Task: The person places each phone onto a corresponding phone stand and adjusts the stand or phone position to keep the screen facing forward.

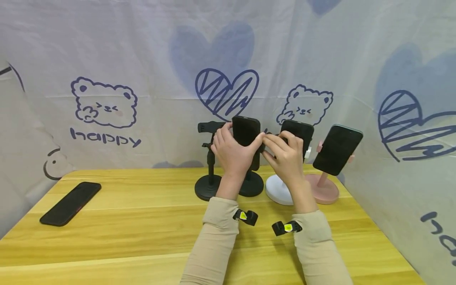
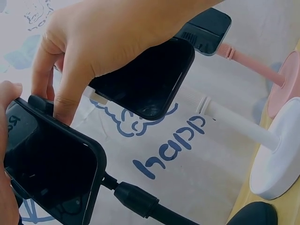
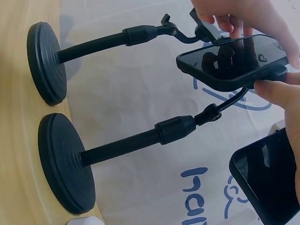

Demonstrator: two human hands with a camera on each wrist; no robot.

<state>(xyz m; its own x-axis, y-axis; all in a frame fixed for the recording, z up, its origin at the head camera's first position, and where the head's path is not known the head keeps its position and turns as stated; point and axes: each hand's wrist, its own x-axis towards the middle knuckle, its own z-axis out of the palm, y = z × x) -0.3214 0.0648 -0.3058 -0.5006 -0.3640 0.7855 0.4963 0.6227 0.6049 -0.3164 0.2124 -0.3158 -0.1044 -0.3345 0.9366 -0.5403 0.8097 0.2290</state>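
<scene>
A black smartphone (image 1: 246, 130) sits upright in the clamp of a black phone stand (image 1: 252, 187). My left hand (image 1: 231, 152) holds this phone, fingers at its left side and thumb across its lower front. My right hand (image 1: 285, 156) pinches the black clamp arm (image 2: 41, 104) at the phone's right edge. In the right wrist view, that thumb presses beside the clamp (image 3: 277, 74). Left of this stand is another black phone stand (image 1: 209, 186), its holder (image 1: 210, 126) without a phone. Behind my right hand, a phone (image 1: 298, 130) is mounted on a white stand (image 1: 277, 190).
A pink stand (image 1: 322, 190) at the right carries a tilted phone (image 1: 337, 150). One more black phone (image 1: 71, 204) lies flat at the left of the wooden table (image 1: 142, 229). A printed cloth (image 1: 156, 59) hangs behind the table.
</scene>
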